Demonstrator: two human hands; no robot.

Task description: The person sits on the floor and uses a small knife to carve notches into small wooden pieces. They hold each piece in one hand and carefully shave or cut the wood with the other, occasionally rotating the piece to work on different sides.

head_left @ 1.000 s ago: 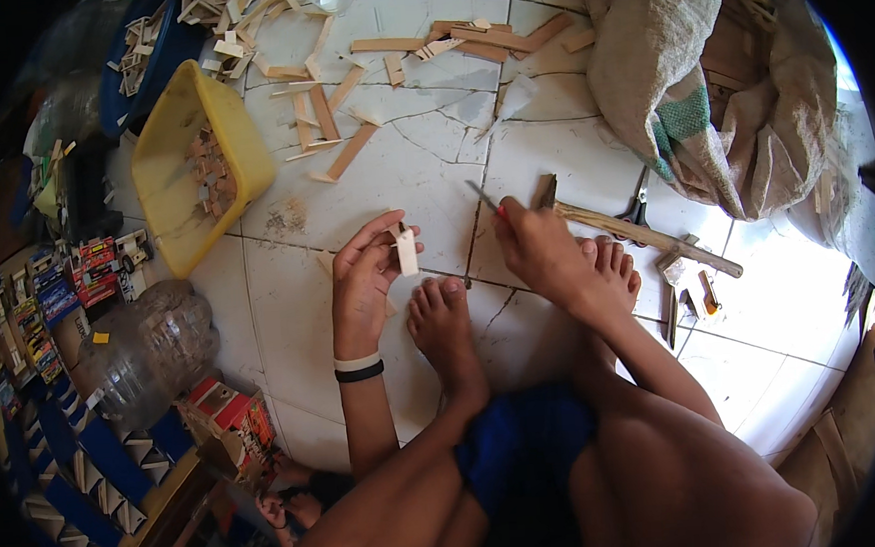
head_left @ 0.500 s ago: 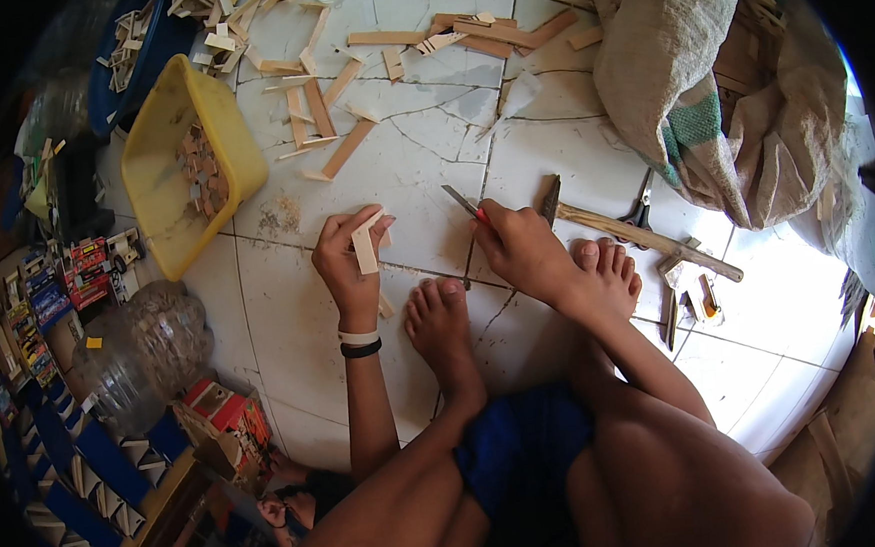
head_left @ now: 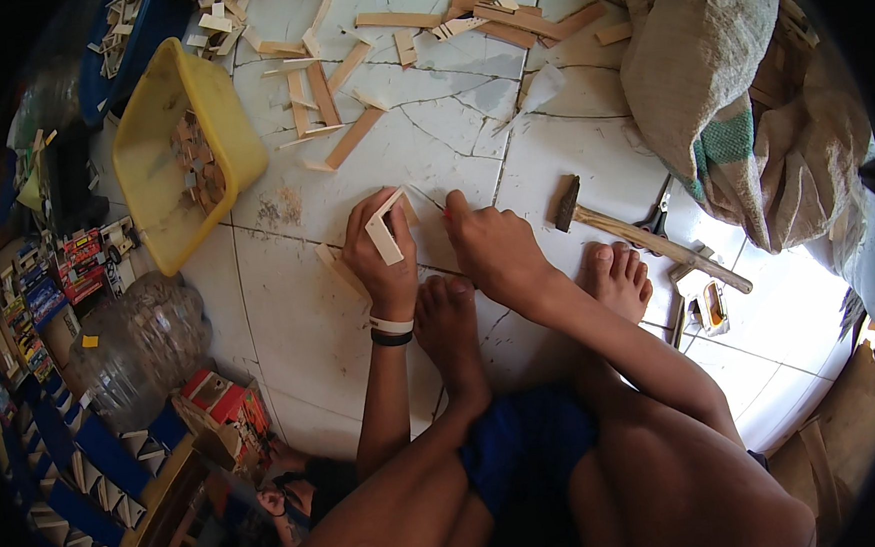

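Here, looking down from my head, my left hand [head_left: 382,262] pinches a small L-shaped wooden piece [head_left: 385,232] between thumb and fingers, holding it just above the white tiled floor [head_left: 300,322], close in front of my feet. My right hand [head_left: 496,250] sits just to the right of it, fingers drawn together around something thin with a red tip; I cannot tell what it is, as my fingers hide most of it. The two hands are nearly touching. A flat wooden strip [head_left: 340,269] lies on the tiles just left of my left hand.

To the right, near my right foot [head_left: 618,277], lies a hammer [head_left: 646,236] with a wooden handle, and beyond it a pair of scissors [head_left: 658,218]. Far right, a big cloth sack [head_left: 737,95] slumps on the floor. Far left stands a yellow plastic tub [head_left: 164,150] with small wooden bits inside. Loose wood offcuts [head_left: 349,138] are scattered across the far tiles. Near left rests a clear plastic jug [head_left: 136,342].
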